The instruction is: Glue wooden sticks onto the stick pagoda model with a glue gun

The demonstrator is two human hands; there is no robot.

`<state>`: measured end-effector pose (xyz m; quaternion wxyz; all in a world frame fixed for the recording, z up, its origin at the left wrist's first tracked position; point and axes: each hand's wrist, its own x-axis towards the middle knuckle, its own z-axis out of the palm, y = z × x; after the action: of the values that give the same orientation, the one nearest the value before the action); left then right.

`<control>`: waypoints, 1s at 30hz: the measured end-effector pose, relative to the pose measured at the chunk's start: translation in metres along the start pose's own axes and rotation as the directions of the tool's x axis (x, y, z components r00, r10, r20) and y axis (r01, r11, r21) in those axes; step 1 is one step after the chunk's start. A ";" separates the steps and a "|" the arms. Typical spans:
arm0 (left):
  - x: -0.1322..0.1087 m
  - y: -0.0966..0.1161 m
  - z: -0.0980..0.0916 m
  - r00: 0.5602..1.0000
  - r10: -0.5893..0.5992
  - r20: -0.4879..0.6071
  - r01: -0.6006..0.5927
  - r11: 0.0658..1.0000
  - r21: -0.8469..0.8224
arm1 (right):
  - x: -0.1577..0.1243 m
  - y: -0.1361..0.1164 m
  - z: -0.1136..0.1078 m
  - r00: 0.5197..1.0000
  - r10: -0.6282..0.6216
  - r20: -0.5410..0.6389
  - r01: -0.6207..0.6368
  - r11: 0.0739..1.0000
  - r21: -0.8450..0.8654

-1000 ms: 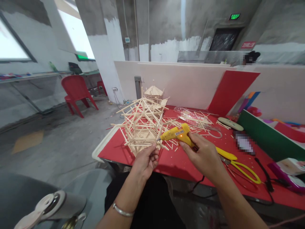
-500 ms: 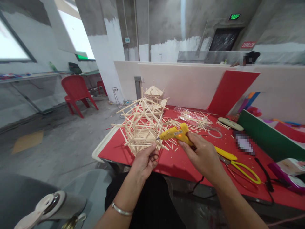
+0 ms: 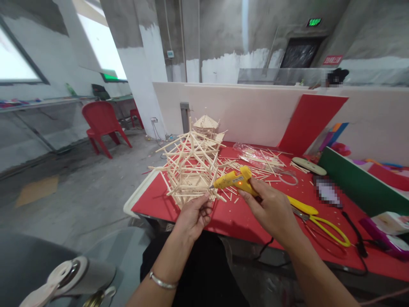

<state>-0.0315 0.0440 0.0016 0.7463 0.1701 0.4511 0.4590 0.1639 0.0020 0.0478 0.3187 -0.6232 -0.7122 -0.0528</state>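
Note:
A pavilion-like model of thin wooden sticks [image 3: 191, 164] stands at the near left of the red table, with a pointed open roof frame. My left hand [image 3: 194, 213] is closed in a pinch at its lower front edge; the exact piece between thumb and fingertips is mostly hidden. My right hand [image 3: 271, 207] is wrapped round a yellow hot glue gun [image 3: 234, 179] with a small orange light lit on its side. The gun's nozzle points left, at the sticks just above my left fingertips. Whether it touches them I cannot tell.
Loose sticks [image 3: 263, 175] and a plastic bag [image 3: 252, 152] lie behind the gun. Yellow-handled cutters [image 3: 330, 230] rest right of my right hand. A smaller stick pavilion [image 3: 206, 123] stands behind the model. A green board [image 3: 361, 183] borders the right side. A white bottle [image 3: 92, 275] is at lower left.
Almost nothing differs. The glue gun and my right hand have shifted very slightly; my left hand keeps its pinch at the same place.

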 end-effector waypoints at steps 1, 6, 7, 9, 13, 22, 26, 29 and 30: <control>0.000 0.000 0.000 1.000 0.002 0.005 -0.002 1.000 0.003 | 0.000 0.000 0.000 1.000 -0.005 -0.004 0.005 1.000 -0.010; -0.002 0.000 -0.001 1.000 0.013 -0.001 -0.013 1.000 0.020 | 0.000 -0.001 0.002 0.999 -0.001 -0.042 -0.004 0.994 -0.109; -0.002 0.000 -0.001 1.000 0.017 0.000 -0.017 1.000 0.022 | 0.000 -0.001 0.002 0.999 0.006 -0.043 -0.012 0.991 -0.132; -0.002 0.000 -0.002 1.000 0.023 0.011 -0.024 0.999 0.025 | 0.000 -0.002 0.003 0.999 0.012 -0.042 -0.020 0.983 -0.181; -0.001 -0.001 -0.005 0.999 0.032 0.023 -0.033 0.999 0.023 | 0.000 -0.005 0.006 0.998 -0.003 -0.062 -0.014 0.961 -0.275; -0.004 0.000 -0.009 0.999 0.022 0.046 -0.020 0.999 -0.039 | 0.002 -0.014 0.012 0.993 -0.063 -0.096 0.022 0.923 -0.383; -0.005 0.001 -0.009 0.999 0.015 0.041 -0.014 1.000 -0.025 | 0.003 -0.017 0.012 0.993 -0.088 -0.084 0.047 0.911 -0.410; -0.004 0.001 -0.009 0.999 0.017 0.048 -0.017 1.000 -0.012 | 0.004 -0.018 0.011 0.992 -0.096 -0.080 0.053 0.902 -0.428; -0.004 0.000 -0.009 0.998 0.019 0.055 -0.018 1.000 -0.009 | 0.005 -0.019 0.011 0.992 -0.097 -0.081 0.053 0.901 -0.431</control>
<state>-0.0397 0.0393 -0.0006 0.7549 0.1836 0.4267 0.4629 0.1423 0.0073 0.0473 0.2073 -0.6466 -0.6899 -0.2510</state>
